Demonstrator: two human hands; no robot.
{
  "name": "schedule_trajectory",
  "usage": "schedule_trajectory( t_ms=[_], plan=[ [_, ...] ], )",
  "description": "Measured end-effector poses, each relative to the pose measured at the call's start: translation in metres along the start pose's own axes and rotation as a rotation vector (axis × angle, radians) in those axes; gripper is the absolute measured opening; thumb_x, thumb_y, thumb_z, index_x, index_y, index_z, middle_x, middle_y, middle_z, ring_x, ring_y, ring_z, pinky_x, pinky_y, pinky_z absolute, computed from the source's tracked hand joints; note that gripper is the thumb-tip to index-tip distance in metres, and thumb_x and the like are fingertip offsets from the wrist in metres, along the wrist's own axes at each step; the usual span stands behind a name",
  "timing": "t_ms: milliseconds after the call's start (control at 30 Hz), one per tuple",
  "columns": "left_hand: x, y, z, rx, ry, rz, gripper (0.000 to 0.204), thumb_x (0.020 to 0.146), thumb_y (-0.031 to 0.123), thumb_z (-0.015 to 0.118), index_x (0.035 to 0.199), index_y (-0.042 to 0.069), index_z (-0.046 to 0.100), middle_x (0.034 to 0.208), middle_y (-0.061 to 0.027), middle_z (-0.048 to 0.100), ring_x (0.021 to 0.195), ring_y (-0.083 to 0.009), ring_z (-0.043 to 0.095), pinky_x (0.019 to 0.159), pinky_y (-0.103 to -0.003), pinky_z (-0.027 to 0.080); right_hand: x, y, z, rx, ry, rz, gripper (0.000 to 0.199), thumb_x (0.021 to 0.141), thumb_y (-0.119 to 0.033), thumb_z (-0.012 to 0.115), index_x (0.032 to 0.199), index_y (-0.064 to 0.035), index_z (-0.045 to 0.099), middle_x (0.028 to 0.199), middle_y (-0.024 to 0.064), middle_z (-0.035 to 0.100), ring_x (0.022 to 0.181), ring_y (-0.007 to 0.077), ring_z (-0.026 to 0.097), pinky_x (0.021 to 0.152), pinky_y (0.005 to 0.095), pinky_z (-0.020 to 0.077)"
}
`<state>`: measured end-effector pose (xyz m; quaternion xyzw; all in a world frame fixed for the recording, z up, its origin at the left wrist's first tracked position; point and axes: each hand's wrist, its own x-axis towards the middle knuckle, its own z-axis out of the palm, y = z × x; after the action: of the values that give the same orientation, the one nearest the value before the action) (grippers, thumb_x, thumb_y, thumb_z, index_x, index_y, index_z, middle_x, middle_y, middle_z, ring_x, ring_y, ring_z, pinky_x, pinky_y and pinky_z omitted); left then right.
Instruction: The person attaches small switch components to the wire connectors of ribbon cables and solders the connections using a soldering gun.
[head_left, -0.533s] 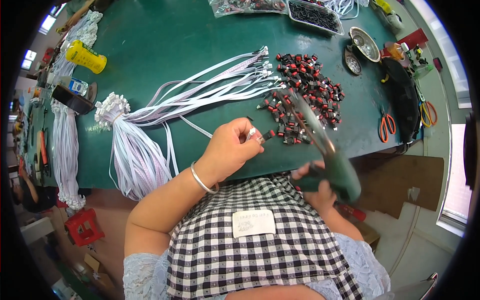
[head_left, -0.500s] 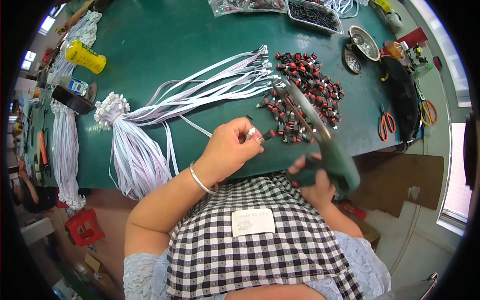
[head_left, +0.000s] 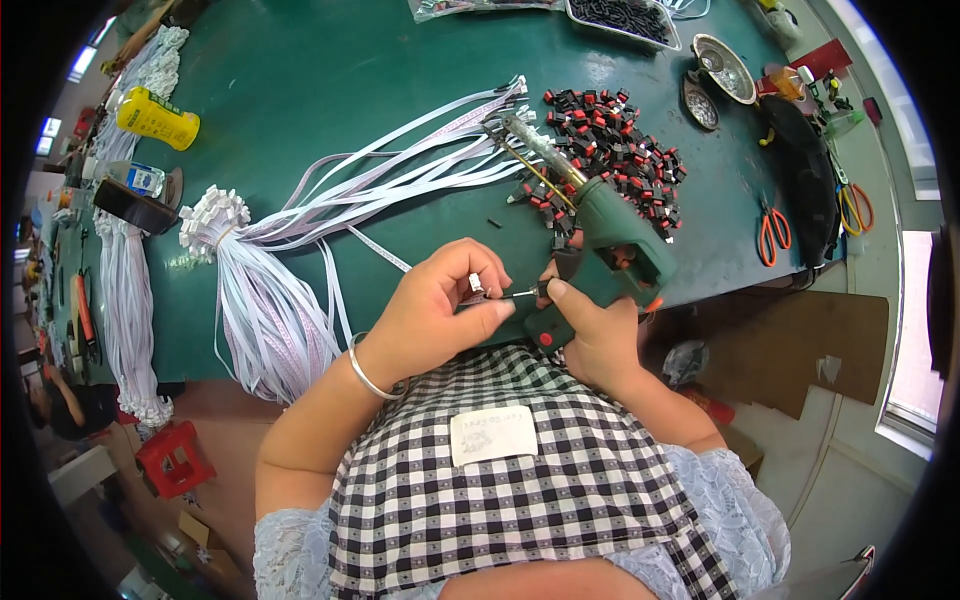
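Observation:
My left hand point(head_left: 430, 310), a bangle at its wrist, pinches a small white connector point(head_left: 476, 283) by its wires. A white ribbon cable point(head_left: 385, 249) runs under that hand. My right hand point(head_left: 605, 335) grips a green soldering gun point(head_left: 630, 235), its metal barrel slanting up and left over the cable ends. Between my right thumb and fingers is a small black part point(head_left: 544, 288), close to my left fingertips. Beyond the gun lies a heap of black-and-red switches point(head_left: 630, 160). White ribbon cables point(head_left: 275, 310) lie bundled to the left, several ends fanned toward the heap.
Orange-handled scissors point(head_left: 773, 236) lie at the right table edge, beside a dark pouch point(head_left: 803, 180). A metal bowl point(head_left: 728, 72) and a tray of black parts point(head_left: 618, 22) stand at the back. A yellow bottle point(head_left: 160, 118) and a phone point(head_left: 133, 206) are at the left.
The soldering gun has swung left and its blur is gone. My right hand has come up beside my left, its thumb and fingers now on the small black part.

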<state>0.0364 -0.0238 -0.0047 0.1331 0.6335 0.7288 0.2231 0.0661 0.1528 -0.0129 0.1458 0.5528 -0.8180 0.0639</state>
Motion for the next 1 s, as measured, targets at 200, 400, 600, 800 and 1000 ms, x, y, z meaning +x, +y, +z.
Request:
schedule_trajectory(
  t_ms=[200, 400, 600, 800, 1000],
  plan=[
    [0.0, -0.009, 0.004, -0.052, 0.069, -0.013, 0.021, 0.072, -0.002, 0.061, 0.085, 0.005, 0.046, 0.079, -0.0004, 0.05, 0.066, -0.0041, 0.044, 0.061, -0.017, 0.038, 0.0, 0.002, 0.002, -0.022, -0.051, -0.026, 0.049, 0.074, 0.001, 0.059, 0.117, -0.0019, 0.036, 0.089, 0.0075, 0.054, 0.078, 0.0139, 0.053, 0.07, 0.0284, 0.0444],
    [0.001, -0.001, 0.01, 0.066, 0.144, -0.098, 0.029, 0.07, -0.007, 0.063, 0.09, 0.004, 0.045, 0.083, -0.0033, 0.053, 0.075, -0.0065, 0.05, 0.066, -0.018, 0.039, -0.002, 0.004, 0.001, -0.168, -0.082, -0.078, 0.047, 0.076, -0.002, 0.058, 0.118, -0.0016, 0.036, 0.09, 0.0087, 0.054, 0.081, 0.0138, 0.053, 0.072, 0.0286, 0.0445],
    [-0.005, 0.011, 0.015, 0.531, 0.217, 0.158, 0.027, 0.068, -0.003, 0.068, 0.088, 0.003, 0.05, 0.079, -0.0055, 0.061, 0.056, -0.0044, 0.05, 0.049, -0.016, 0.038, -0.004, 0.002, -0.001, -0.011, -0.031, -0.135, 0.014, 0.079, -0.008, 0.06, 0.09, -0.0003, 0.056, 0.083, 0.0035, 0.058, 0.073, 0.0101, 0.055, 0.066, 0.0245, 0.0454],
    [-0.003, 0.009, 0.017, 0.45, 0.162, 0.068, 0.025, 0.07, 0.0, 0.068, 0.09, 0.003, 0.052, 0.08, -0.0053, 0.061, 0.063, -0.0046, 0.053, 0.056, -0.017, 0.043, -0.006, 0.003, -0.005, -0.051, -0.1, 0.078, 0.045, 0.078, -0.006, 0.061, 0.117, -0.0019, 0.038, 0.093, 0.0089, 0.054, 0.083, 0.0156, 0.055, 0.072, 0.0288, 0.0464],
    [0.003, 0.009, 0.008, -0.291, 0.066, -0.302, 0.012, 0.081, 0.008, 0.06, 0.088, 0.002, 0.053, 0.078, 0.0018, 0.054, 0.067, -0.0031, 0.049, 0.06, -0.018, 0.041, -0.007, -0.003, -0.003, -0.078, -0.003, -0.083, 0.018, 0.08, -0.009, 0.06, 0.094, -0.0008, 0.053, 0.084, 0.0027, 0.056, 0.072, 0.0094, 0.055, 0.06, 0.0231, 0.0449]
  ],
)
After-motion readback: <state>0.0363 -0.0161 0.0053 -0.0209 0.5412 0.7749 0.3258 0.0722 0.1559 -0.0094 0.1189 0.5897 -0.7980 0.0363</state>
